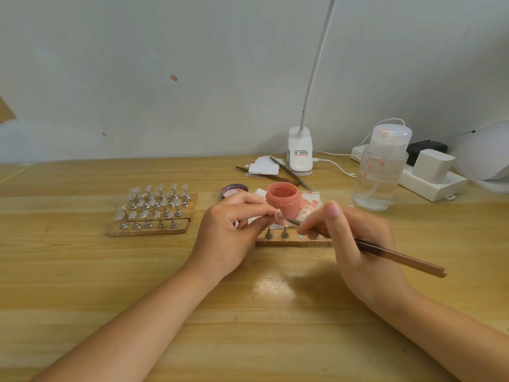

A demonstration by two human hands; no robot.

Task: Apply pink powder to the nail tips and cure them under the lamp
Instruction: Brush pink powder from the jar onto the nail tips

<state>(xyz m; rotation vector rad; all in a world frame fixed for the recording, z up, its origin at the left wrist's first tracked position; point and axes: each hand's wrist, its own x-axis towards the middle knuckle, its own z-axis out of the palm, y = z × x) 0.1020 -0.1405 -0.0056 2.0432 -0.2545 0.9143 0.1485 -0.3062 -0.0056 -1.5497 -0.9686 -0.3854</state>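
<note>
My left hand [231, 230] pinches a small clear nail tip [278, 215] on its stand, held above a wooden holder strip [292, 241]. My right hand [355, 238] grips a brown brush [396, 256], and its bristle end touches the held nail tip. Just behind them stands an open jar of pink powder [282, 198], with its lid [234, 191] lying to the left. Two metal stands [276, 233] remain on the strip. The white curing lamp [484, 153] sits at the far right edge.
Several wooden strips with clear nail tips [154, 209] lie on the left. A pink-stained tissue [309, 202] lies under the jar. A clear pump bottle [381, 172], a power strip [432, 180], a clip lamp [300, 155] and tweezers [292, 173] stand at the back.
</note>
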